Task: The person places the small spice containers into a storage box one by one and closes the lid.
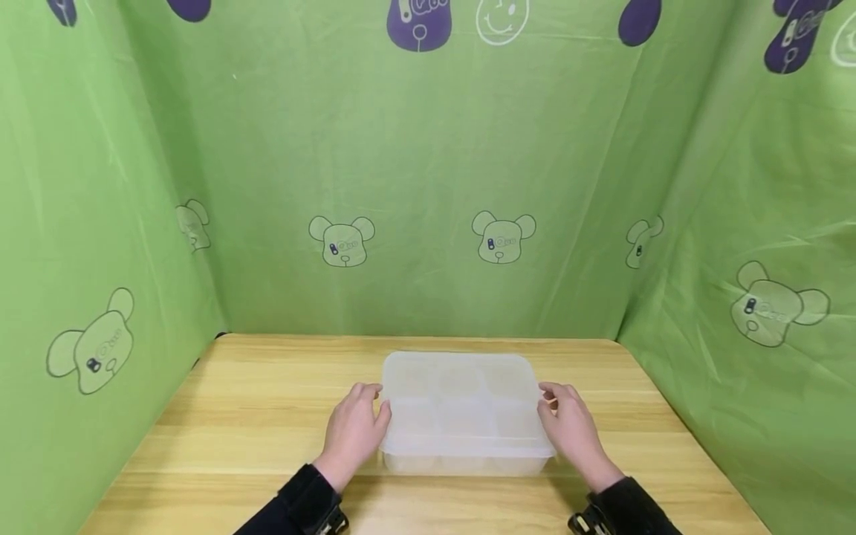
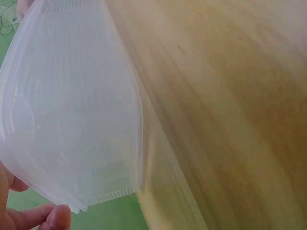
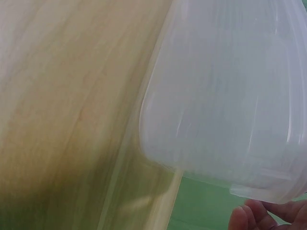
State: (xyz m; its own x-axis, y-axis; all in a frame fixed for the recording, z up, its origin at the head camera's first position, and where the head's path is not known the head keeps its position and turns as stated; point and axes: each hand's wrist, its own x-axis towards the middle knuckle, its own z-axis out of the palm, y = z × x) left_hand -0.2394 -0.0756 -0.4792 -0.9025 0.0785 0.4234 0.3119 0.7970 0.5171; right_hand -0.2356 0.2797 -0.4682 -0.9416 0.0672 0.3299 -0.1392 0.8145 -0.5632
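Note:
A translucent plastic storage box [image 1: 466, 467] with a frosted white lid [image 1: 461, 423] sits on the wooden table, and several rounded compartments show faintly through the lid. My left hand [image 1: 353, 425] holds the box at its left edge, thumb toward me and fingers farther back. At the opposite edge my right hand [image 1: 571, 427] has its bent fingers on the lid's rim. In the left wrist view, curled fingers [image 2: 33, 218] meet the rim at a corner. Bent fingers [image 3: 254, 215] touch the rim from below in the right wrist view. What the compartments hold is blurred by the lid.
The light wooden table [image 1: 241, 416] spreads on both sides of the box. Green cloth [image 1: 421, 163] printed with bear heads hangs behind it and along the left and right sides, close to the table's edges.

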